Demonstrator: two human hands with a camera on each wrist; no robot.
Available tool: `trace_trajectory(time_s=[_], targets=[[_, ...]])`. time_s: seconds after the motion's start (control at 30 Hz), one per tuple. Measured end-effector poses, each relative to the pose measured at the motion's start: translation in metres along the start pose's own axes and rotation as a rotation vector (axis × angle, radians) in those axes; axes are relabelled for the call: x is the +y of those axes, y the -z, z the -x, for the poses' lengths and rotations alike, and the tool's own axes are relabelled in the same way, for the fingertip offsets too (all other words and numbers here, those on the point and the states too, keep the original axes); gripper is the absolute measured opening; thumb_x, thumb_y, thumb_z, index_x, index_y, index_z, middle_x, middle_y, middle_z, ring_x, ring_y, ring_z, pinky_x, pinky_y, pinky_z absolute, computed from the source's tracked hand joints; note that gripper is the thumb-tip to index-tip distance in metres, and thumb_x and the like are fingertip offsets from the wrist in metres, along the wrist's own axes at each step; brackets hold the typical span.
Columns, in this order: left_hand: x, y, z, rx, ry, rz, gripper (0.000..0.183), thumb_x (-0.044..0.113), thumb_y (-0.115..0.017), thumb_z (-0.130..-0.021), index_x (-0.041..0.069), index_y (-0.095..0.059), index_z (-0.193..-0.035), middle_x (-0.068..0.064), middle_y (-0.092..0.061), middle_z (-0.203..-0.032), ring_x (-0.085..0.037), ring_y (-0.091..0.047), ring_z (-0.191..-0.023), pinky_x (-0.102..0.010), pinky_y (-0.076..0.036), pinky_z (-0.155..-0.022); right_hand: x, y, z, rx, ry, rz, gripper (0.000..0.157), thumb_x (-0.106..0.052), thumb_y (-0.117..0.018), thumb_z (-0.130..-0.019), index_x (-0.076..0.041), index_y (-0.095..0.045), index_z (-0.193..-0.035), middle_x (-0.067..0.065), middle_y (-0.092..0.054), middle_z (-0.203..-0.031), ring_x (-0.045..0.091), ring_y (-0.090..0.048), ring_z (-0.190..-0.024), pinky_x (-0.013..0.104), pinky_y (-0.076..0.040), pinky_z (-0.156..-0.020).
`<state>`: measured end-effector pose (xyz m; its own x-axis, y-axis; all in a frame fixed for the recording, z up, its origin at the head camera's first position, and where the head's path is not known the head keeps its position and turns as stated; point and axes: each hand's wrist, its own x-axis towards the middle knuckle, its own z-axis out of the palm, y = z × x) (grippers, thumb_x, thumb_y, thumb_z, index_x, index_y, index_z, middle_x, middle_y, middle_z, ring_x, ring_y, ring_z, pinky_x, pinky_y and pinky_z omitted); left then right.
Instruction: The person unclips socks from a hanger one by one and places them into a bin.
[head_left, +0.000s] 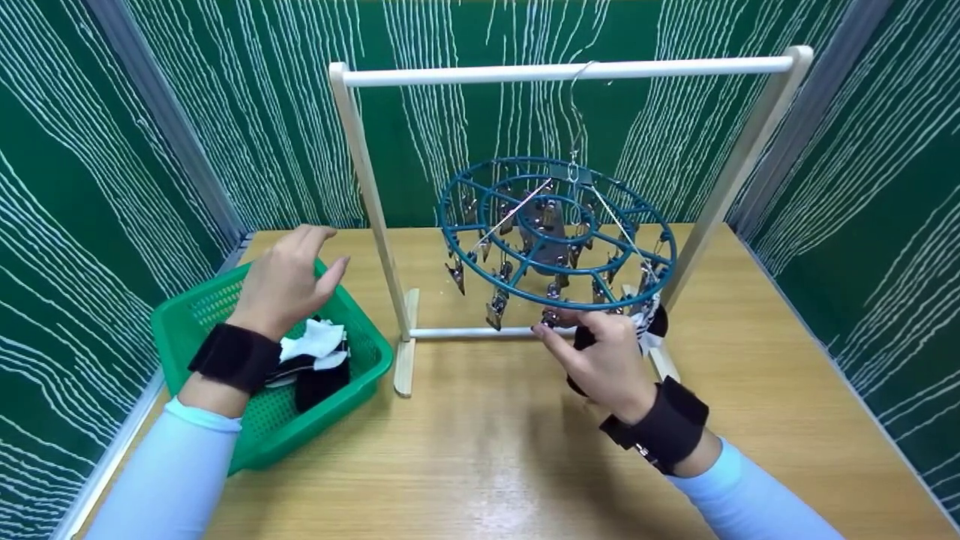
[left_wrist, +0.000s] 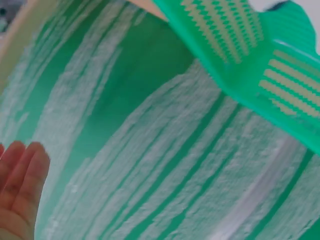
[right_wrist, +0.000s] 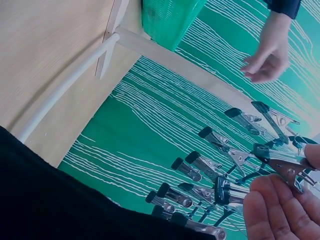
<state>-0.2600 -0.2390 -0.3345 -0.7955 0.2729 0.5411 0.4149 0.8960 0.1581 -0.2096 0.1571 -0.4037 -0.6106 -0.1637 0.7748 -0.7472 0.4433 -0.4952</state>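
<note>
My right hand (head_left: 609, 364) pinches a metal clip (right_wrist: 285, 167) between thumb and fingers, below the front rim of a round blue-green clip hanger (head_left: 589, 306). In the right wrist view, more clips with dark tips hang in rows beside it. Partly hidden behind this hand is a black cloth piece (head_left: 583, 339), and a black-and-white one (head_left: 657, 324) hangs just right of it. My left hand (head_left: 281, 281) is raised over the green basket (head_left: 367, 375) with its fingers relaxed and nothing in them. White cloth (head_left: 315, 341) and black cloth (head_left: 322, 386) lie in the basket.
The hanger hooks over the white top bar (head_left: 480, 75) of a wooden stand (head_left: 367, 187) on the wooden table (head_left: 465, 450). A grey piece (head_left: 551, 251) shows under the hanger's middle. Green walls with white streaks (head_left: 292, 112) enclose the back and sides.
</note>
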Motion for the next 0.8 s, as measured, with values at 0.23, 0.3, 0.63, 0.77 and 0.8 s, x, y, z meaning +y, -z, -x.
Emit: trace_trajectory(time_s=[0.23,0.3,0.63,0.77,0.8], targets=[[0.041,0.004,-0.005,0.165,-0.217,-0.025,0.033,0.019,-0.076,-0.103,-0.006,-0.071,-0.124,-0.024,-0.077,-0.121,-0.039,-0.076,-0.114,-0.049,-0.065,-0.099,0.002,0.000,0.001,0.006,0.002,0.019,0.014,0.005,-0.086,-0.085,0.004,-0.081,-0.097,0.015,-0.083,-0.088,0.024,-0.074,-0.066,0.015,-0.048,-0.060],[0.052,0.004,-0.007,0.178,-0.269,-0.024,0.033,0.018,-0.077,-0.102,-0.006,-0.072,-0.123,-0.024,-0.077,-0.121,-0.039,-0.076,-0.114,-0.048,-0.066,-0.098,0.001,0.000,0.001,0.002,-0.004,0.021,0.013,0.005,-0.086,-0.085,0.004,-0.081,-0.097,0.014,-0.083,-0.088,0.027,-0.078,-0.072,0.011,-0.052,-0.068],[0.102,-0.003,-0.021,0.195,-0.464,0.000,0.036,0.021,-0.078,-0.101,-0.004,-0.074,-0.126,-0.022,-0.078,-0.126,-0.036,-0.075,-0.120,-0.046,-0.062,-0.105,-0.001,0.002,-0.001,-0.031,-0.038,0.014,0.012,0.003,-0.086,-0.088,0.004,-0.081,-0.099,0.014,-0.084,-0.091,0.029,-0.080,-0.078,0.005,-0.052,-0.081],[0.119,-0.010,-0.024,0.212,-0.550,0.002,0.034,0.020,-0.079,-0.100,-0.003,-0.076,-0.124,-0.020,-0.079,-0.124,-0.033,-0.076,-0.119,-0.042,-0.063,-0.105,-0.002,0.004,-0.001,-0.040,-0.044,0.019,0.013,0.002,-0.086,-0.088,0.005,-0.081,-0.099,0.014,-0.084,-0.092,0.029,-0.081,-0.079,0.004,-0.052,-0.080],[0.123,-0.012,-0.025,0.211,-0.567,0.001,0.034,0.020,-0.079,-0.100,-0.003,-0.076,-0.124,-0.020,-0.079,-0.125,-0.033,-0.076,-0.119,-0.042,-0.063,-0.105,-0.002,0.004,-0.001,-0.041,-0.043,0.017,0.013,0.002,-0.086,-0.088,0.005,-0.081,-0.099,0.014,-0.084,-0.092,0.029,-0.081,-0.079,0.004,-0.052,-0.080]])
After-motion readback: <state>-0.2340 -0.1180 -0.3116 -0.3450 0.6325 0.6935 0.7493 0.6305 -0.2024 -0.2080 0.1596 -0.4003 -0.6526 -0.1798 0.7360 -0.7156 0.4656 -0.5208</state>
